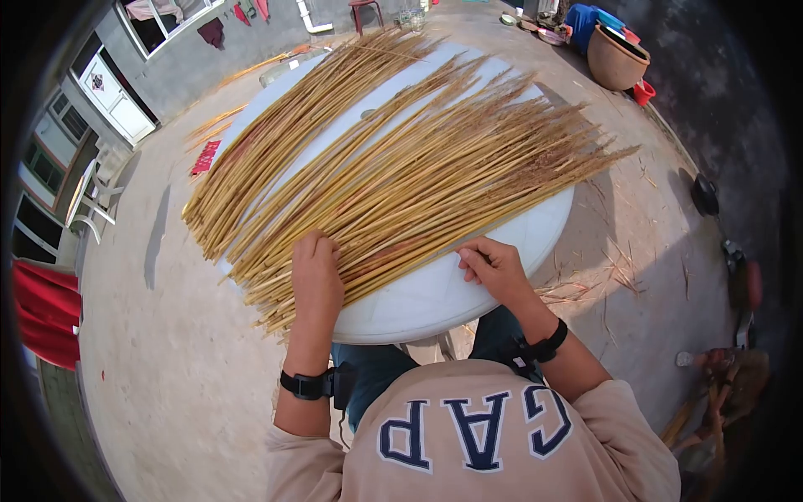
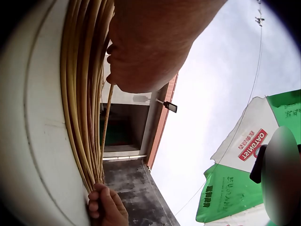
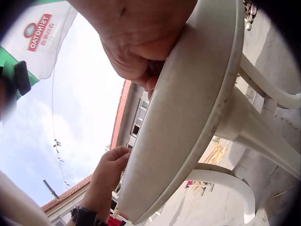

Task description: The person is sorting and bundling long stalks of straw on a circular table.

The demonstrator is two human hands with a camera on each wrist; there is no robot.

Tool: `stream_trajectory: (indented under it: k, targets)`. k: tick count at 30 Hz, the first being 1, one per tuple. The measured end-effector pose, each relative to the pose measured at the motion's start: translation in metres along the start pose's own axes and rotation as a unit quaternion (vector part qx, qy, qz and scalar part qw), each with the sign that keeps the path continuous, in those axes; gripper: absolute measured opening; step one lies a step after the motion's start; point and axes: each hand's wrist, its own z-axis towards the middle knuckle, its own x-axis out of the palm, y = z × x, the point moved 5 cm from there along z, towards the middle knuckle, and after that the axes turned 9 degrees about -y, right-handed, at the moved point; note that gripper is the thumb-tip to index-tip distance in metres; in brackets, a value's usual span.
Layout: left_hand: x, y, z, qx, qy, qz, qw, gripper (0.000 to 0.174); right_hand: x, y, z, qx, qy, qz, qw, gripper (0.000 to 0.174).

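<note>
Long dry stalks (image 1: 393,205) with brown feathery heads lie spread over a white round table (image 1: 393,309), their cut ends toward the left. My left hand (image 1: 316,276) is over the near stalks, close to the cut ends, its fingers bent down. In the left wrist view, a single stalk (image 2: 107,108) comes out from under the fingers of that hand. My right hand (image 1: 495,266) is at the near edge of the layer, fingers curled, its tips beside the outermost stalks. Whether it pinches one, I cannot tell.
Another bundle of stalks (image 1: 309,117) lies along the table's far left side, by a red packet (image 1: 205,157). Fallen bits of stalk (image 1: 619,272) litter the ground at right. A clay pot (image 1: 617,58) and a white chair (image 1: 90,197) stand farther off.
</note>
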Motion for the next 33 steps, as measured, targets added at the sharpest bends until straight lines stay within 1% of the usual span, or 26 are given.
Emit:
stream_trajectory:
  k: [1,2,4,5,6,7,8,9,10,12,13,15,17,18,20,21,22,23,24,26,27,28,29,30,32,33]
  targets:
    - [-0.008,-0.001,0.002,-0.011,-0.021,-0.005,1.000,0.013,0.000,0.000,-0.001,-0.002,0.000,-0.005,1.000,0.013]
    - [-0.015,-0.001,0.003,-0.010,-0.023,-0.003,1.000,0.013,0.001,0.000,-0.001,-0.004,0.001,-0.004,1.000,0.013]
    - [-0.033,0.003,0.006,-0.053,-0.060,-0.057,0.995,0.009,0.000,-0.004,0.000,0.003,0.008,0.008,1.000,0.013]
    - [-0.038,0.011,0.002,-0.159,-0.050,-0.125,0.978,0.003,-0.001,-0.002,0.000,0.002,0.010,0.008,1.000,0.013]
    - [-0.046,0.010,0.003,-0.161,-0.052,-0.125,0.978,0.003,-0.001,-0.002,0.001,0.024,0.027,0.007,0.999,0.013]
    - [-0.053,0.017,0.001,-0.233,-0.079,-0.260,0.934,0.005,-0.001,0.000,0.002,0.046,0.044,0.005,0.998,0.014]
    - [-0.055,0.026,-0.002,-0.299,-0.104,-0.388,0.865,0.008,-0.005,0.005,0.004,0.045,0.046,0.002,0.998,0.014]
    - [-0.058,0.032,-0.005,-0.286,-0.151,-0.454,0.830,0.012,-0.010,0.013,0.007,0.037,0.050,-0.008,0.998,0.014]
    - [-0.062,0.032,-0.006,-0.288,-0.154,-0.455,0.828,0.012,-0.014,0.024,0.010,0.029,0.054,-0.018,0.998,0.015]
    - [-0.075,0.035,-0.006,-0.311,-0.221,-0.554,0.740,0.015,-0.026,0.057,0.018,0.018,0.049,-0.018,0.998,0.014]
    - [-0.079,0.037,-0.008,-0.303,-0.231,-0.544,0.748,0.018,-0.033,0.070,0.024,0.012,0.050,-0.031,0.998,0.014]
    - [-0.086,0.044,-0.010,-0.301,-0.252,-0.551,0.737,0.019,-0.042,0.106,0.039,-0.004,0.061,-0.065,0.996,0.014]
    - [-0.090,0.051,-0.012,-0.297,-0.295,-0.549,0.723,0.020,-0.042,0.117,0.062,-0.009,0.061,-0.108,0.992,0.015]
    - [-0.088,0.053,-0.012,-0.302,-0.298,-0.552,0.718,0.020,-0.041,0.121,0.070,-0.014,0.061,-0.144,0.988,0.015]
    - [-0.089,0.055,-0.015,-0.296,-0.333,-0.548,0.708,0.020,-0.011,0.114,0.067,0.001,0.148,-0.208,0.967,0.015]
    - [-0.090,0.055,-0.016,-0.298,-0.335,-0.548,0.706,0.020,0.008,0.102,0.059,0.008,0.193,-0.228,0.954,0.016]
    - [-0.091,0.055,-0.017,-0.301,-0.344,-0.553,0.697,0.020,0.029,0.097,0.049,-0.076,0.216,-0.290,0.929,0.019]
    - [-0.093,0.055,-0.020,-0.305,-0.351,-0.557,0.688,0.021,0.048,0.089,0.034,-0.158,0.238,-0.347,0.893,0.022]
    - [-0.096,0.056,-0.023,-0.313,-0.350,-0.556,0.686,0.021,0.059,0.079,0.022,-0.151,0.243,-0.349,0.892,0.022]
    - [-0.106,0.058,-0.028,-0.290,-0.369,-0.544,0.696,0.022,0.070,0.069,0.004,-0.230,0.187,-0.396,0.869,0.026]
    - [-0.112,0.062,-0.032,-0.285,-0.374,-0.526,0.708,0.023,0.072,0.062,0.001,-0.227,0.195,-0.396,0.868,0.026]
    - [-0.118,0.065,-0.035,-0.290,-0.375,-0.521,0.710,0.023,0.072,0.056,0.000,-0.244,0.174,-0.394,0.869,0.026]
    - [-0.125,0.066,-0.036,-0.276,-0.377,-0.522,0.713,0.023,0.072,0.052,-0.001,-0.262,0.152,-0.392,0.868,0.025]
    - [-0.131,0.066,-0.036,-0.260,-0.378,-0.524,0.717,0.024,0.074,0.045,-0.001,-0.261,0.154,-0.388,0.870,0.025]
    - [-0.136,0.061,-0.035,-0.266,-0.376,-0.520,0.719,0.022,0.072,0.038,0.000,-0.283,0.117,-0.390,0.868,0.022]
    - [-0.136,0.057,-0.035,-0.287,-0.362,-0.496,0.735,0.021,0.073,0.035,-0.001,-0.282,0.117,-0.389,0.869,0.022]
